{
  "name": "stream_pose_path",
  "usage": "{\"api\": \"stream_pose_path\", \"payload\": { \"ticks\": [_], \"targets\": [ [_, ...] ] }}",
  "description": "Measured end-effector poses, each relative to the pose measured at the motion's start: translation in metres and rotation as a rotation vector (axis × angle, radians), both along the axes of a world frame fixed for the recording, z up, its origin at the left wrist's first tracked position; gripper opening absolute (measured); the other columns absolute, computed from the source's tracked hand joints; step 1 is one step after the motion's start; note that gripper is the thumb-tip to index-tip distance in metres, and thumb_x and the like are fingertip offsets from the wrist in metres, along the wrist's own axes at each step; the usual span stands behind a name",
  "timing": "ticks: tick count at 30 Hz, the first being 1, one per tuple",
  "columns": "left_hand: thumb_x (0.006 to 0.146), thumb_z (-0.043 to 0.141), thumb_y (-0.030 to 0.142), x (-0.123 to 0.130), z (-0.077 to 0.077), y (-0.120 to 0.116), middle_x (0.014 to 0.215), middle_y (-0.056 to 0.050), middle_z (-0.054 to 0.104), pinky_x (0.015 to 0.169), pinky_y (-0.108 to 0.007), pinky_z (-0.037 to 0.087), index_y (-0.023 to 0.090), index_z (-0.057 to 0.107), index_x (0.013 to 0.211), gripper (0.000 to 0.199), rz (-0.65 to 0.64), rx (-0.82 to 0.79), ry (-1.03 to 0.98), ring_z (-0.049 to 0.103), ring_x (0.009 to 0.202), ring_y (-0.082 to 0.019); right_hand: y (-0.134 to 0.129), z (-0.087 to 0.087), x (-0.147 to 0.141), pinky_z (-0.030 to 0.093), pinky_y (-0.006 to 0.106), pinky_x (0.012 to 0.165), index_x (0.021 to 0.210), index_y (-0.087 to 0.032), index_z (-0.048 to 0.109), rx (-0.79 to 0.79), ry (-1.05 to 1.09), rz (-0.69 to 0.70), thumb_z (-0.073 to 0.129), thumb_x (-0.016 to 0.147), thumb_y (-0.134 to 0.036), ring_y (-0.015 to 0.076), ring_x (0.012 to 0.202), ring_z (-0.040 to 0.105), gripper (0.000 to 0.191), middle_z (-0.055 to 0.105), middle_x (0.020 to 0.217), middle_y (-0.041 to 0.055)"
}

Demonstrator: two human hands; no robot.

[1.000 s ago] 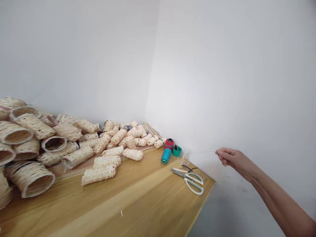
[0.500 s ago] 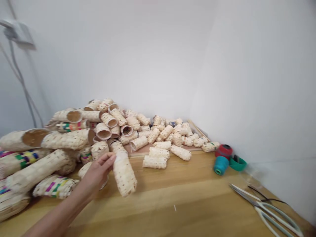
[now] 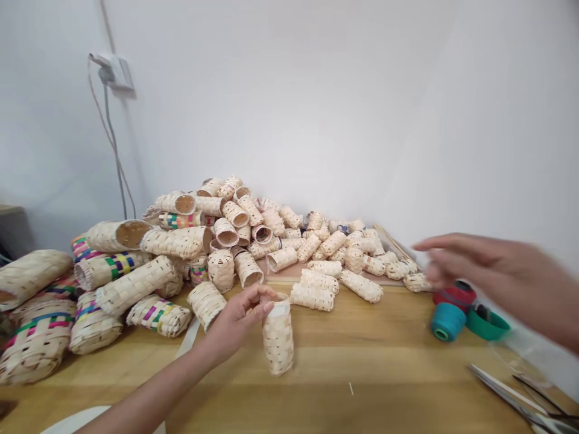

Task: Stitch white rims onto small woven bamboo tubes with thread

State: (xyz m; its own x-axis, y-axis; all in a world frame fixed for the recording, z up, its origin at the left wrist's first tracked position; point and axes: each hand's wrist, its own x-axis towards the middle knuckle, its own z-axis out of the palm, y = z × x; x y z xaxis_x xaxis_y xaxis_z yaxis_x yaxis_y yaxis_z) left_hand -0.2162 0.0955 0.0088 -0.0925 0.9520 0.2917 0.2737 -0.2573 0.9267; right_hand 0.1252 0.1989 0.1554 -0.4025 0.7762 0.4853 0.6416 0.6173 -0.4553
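The wooden table [image 3: 362, 386] holds a big pile of woven bamboo tubes [image 3: 235, 241] and striped woven baskets [image 3: 36, 340]. Near its right side sit a blue thread spool [image 3: 447, 322], a red thread spool [image 3: 455, 296], a green cup [image 3: 487, 325], and scissors [image 3: 511, 392].

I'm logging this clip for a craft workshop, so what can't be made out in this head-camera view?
- Right hand: motion blur hides its fingers, so whether it holds anything, such as a thread, can't be told.
- Woven tube in the left hand: the fingers cover part of its rim; its far side is out of sight.
- Scissors: the bottom and right edges cut them off.
- Red spool: the teal spool hides its lower part.
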Motion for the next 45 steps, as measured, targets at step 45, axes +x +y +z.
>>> {"api": "stream_pose_path", "payload": {
  "ticks": [45],
  "targets": [
    [0.086, 0.058, 0.030, 0.012, 0.003, -0.015, 0.077, -0.002, 0.062, 0.060, -0.023, 0.038, 0.016, 0.061, 0.087, 0.014, -0.169, 0.085, 0.313, 0.050, 0.065, -0.013, -0.022, -0.124, -0.114, 0.048, 0.032, 0.079, 0.105, -0.025, 0.072, -0.327, 0.267, 0.439, 0.059, 0.088, -0.035, 0.0198, 0.079, 0.064, 0.024, 0.071, 0.083, 0.0024]
  ]
}}
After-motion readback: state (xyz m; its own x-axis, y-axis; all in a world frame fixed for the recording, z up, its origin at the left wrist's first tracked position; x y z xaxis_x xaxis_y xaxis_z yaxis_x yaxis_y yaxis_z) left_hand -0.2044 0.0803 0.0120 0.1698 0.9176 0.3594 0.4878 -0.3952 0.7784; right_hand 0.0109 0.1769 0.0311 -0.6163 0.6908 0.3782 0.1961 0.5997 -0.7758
